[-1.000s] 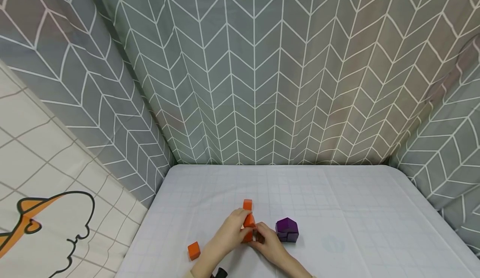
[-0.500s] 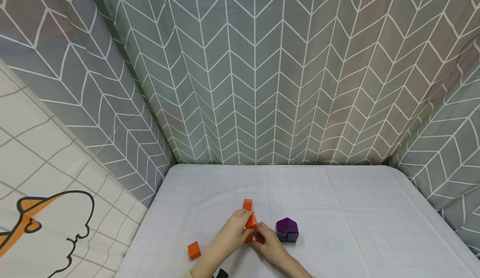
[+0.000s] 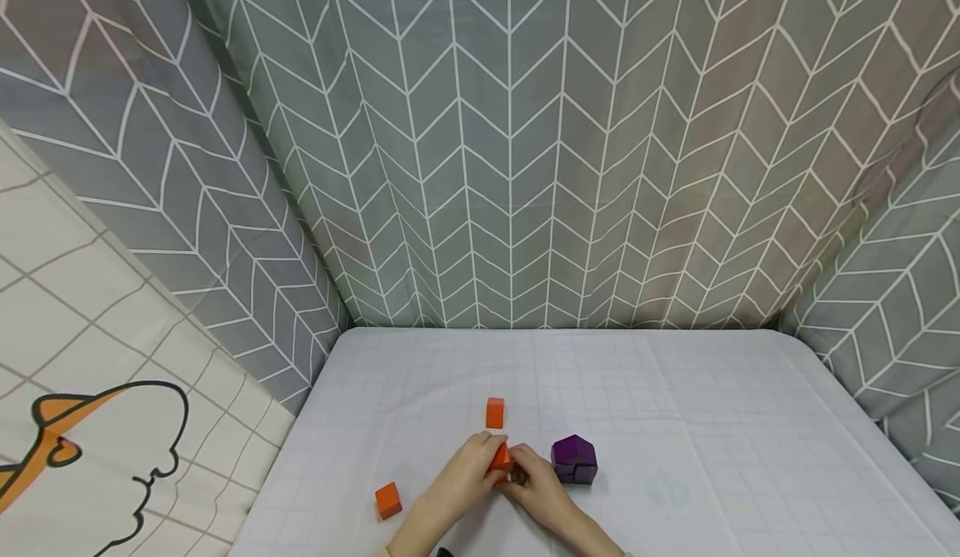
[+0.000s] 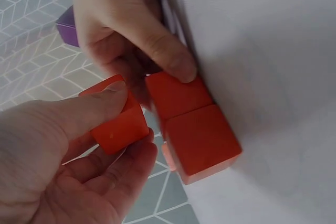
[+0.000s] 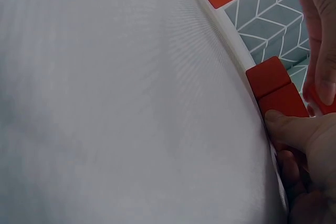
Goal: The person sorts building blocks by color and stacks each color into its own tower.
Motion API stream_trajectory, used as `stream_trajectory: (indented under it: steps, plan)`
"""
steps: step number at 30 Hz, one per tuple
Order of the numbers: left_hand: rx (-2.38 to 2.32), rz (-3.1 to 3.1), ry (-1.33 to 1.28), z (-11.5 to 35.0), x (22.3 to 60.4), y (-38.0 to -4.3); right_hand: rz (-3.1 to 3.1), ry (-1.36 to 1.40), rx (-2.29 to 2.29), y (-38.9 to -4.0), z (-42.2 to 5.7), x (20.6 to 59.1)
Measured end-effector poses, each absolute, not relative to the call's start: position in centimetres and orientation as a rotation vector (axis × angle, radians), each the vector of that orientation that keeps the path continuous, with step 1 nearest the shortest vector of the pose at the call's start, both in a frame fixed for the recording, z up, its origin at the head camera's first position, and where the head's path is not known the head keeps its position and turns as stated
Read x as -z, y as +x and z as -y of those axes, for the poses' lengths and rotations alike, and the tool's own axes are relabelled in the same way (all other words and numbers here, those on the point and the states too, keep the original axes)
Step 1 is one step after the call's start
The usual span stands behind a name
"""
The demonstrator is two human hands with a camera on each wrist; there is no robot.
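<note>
Between thumb and fingers, my left hand (image 3: pixel 467 472) pinches an orange block (image 4: pixel 122 128), held beside and close over two orange blocks that stand side by side on the white cloth. Of that pair, one block (image 4: pixel 202 142) is at the outer side in the left wrist view, and the other block (image 4: pixel 178 94) lies under my right thumb. My right hand (image 3: pixel 542 489) grips this second block, its thumb (image 5: pixel 281 124) on the front face and its fingers curled behind. In the head view both hands partly cover the pair.
Farther back on the cloth-covered table (image 3: pixel 675 390) stands an upright orange block (image 3: pixel 495 413). A loose orange cube (image 3: pixel 387 500) lies left of my left forearm. Purple blocks (image 3: pixel 574 460) form a cluster just right of my right hand. A patterned curtain (image 3: pixel 510 207) hangs behind the table.
My left hand has come nearer to me with its orange block, lowering toward the pair and uncovering the upright block behind. The right hand has stayed in place.
</note>
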State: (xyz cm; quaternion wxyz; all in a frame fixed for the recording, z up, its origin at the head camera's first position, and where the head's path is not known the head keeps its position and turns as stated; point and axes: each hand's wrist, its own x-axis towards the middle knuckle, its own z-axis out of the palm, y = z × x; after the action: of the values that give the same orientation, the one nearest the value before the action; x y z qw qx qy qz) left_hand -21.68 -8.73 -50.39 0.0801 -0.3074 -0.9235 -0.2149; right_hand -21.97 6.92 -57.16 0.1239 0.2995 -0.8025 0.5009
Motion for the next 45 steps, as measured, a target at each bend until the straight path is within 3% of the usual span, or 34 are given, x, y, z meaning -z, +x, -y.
stream_trajectory:
  steps: [29,45]
  plan:
    - [0.788,2.727,-0.913,9.6,50.9,-22.2,2.280,0.878,-1.455,-22.0,-6.7,57.2]
    - [0.806,2.777,-0.925,9.5,50.9,-22.5,2.272,0.890,-1.490,-20.5,-6.4,53.7]
